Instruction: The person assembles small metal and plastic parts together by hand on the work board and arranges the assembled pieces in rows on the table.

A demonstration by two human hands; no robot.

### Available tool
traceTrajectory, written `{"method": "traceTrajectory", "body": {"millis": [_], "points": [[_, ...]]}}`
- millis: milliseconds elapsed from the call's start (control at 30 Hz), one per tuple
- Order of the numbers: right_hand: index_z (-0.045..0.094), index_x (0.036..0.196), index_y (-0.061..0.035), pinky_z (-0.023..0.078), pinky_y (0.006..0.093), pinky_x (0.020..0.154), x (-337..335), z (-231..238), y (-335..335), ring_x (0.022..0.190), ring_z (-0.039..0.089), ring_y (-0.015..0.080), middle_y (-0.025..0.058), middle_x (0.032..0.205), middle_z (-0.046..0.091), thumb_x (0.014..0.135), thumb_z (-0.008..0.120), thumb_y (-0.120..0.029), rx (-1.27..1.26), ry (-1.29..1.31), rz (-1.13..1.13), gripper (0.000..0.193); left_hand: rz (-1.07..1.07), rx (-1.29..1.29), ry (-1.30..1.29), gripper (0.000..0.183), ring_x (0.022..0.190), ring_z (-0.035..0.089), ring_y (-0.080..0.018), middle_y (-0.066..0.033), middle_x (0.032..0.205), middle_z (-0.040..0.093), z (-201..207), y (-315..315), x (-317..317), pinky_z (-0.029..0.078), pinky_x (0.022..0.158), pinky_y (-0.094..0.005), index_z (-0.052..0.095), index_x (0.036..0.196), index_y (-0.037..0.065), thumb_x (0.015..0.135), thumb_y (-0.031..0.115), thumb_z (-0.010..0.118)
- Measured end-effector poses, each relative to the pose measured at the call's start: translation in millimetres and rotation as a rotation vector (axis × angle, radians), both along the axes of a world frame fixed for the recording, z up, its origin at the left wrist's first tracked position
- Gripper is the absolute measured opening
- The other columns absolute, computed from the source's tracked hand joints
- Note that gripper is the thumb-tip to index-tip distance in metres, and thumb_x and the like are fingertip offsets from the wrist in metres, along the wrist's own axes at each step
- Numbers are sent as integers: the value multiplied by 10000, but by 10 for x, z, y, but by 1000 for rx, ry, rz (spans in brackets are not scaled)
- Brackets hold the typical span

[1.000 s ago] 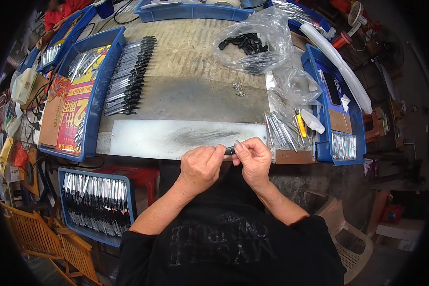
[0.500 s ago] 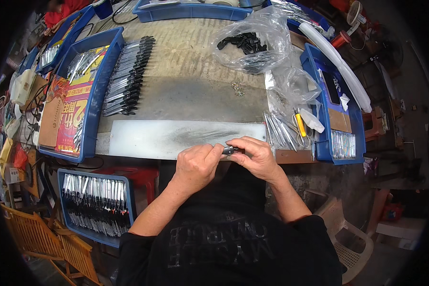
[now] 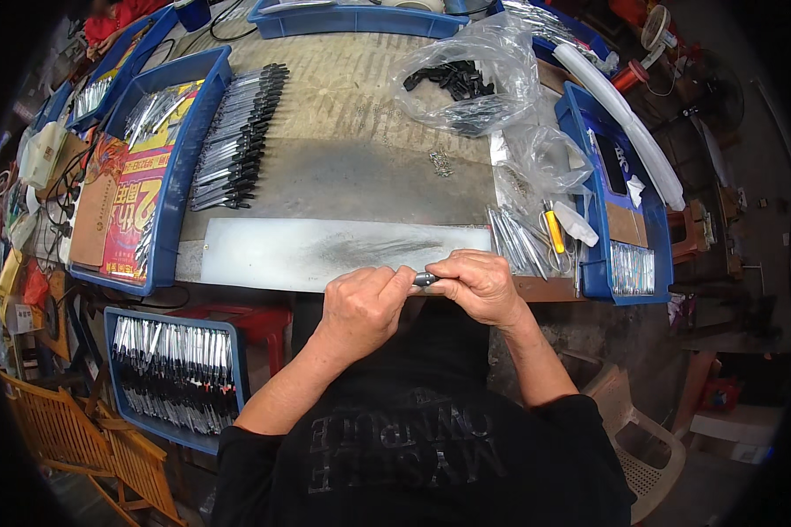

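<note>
My left hand (image 3: 363, 306) and my right hand (image 3: 478, 286) meet over the near edge of the table. Both are closed on a small black pen part (image 3: 424, 278), which shows between the fingertips with a paler band on it. The rest of it is hidden in my fingers. Just beyond my hands lies a smudged white board (image 3: 272, 250). A row of pens (image 3: 237, 140) with clear barrels and black ends lies on the table to the left.
A blue tray (image 3: 174, 224) stands at left, another blue tray (image 3: 596, 220) at right. Lower left, a blue crate (image 3: 242, 369) holds many pens. An open plastic bag (image 3: 518, 66) contains black parts (image 3: 453, 81). Metallic rods (image 3: 517, 239) and a yellow-handled tool (image 3: 554, 231) lie at right.
My right hand has turned slightly and moved a little to the right, its fingers closer round the black part. My left hand stays nearly in place.
</note>
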State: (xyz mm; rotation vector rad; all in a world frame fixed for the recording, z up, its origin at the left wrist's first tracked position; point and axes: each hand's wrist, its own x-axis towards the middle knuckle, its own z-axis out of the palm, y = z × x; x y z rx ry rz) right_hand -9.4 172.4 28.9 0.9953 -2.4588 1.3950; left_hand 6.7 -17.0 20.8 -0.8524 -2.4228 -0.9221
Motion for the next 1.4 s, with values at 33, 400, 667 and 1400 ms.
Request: {"method": "traceTrajectory", "body": {"millis": [33,400,667,1400], "points": [[622,813,1,460,319,546,8,4,-6,590,588,233,98,672,604,683,699,-94,-10,-4,-32,178,17,-19,-5,176,478,510,-204,-47,557,463,6,0,1,394,424,-317,562,830,43,685,63,659],[622,815,2,465,316,554,-131,53,63,604,595,234,98,680,610,690,694,-92,30,-28,98,173,-5,5,23,164,476,509,-196,-43,557,463,-18,-3,-23,394,419,-315,563,819,45,686,63,658],[629,843,3,466,315,560,-63,-45,51,612,595,229,102,695,615,694,684,-79,-4,9,8,179,58,-19,34,161,467,499,-190,-38,545,441,-18,36,-2,392,417,-313,566,813,57,684,72,661],[632,865,-1,483,315,600,-139,-55,70,668,613,240,111,757,637,707,680,-85,37,-77,32,185,52,-62,116,145,485,500,-158,-26,566,439,-121,41,-73,411,429,-289,561,841,49,722,114,612]]}}
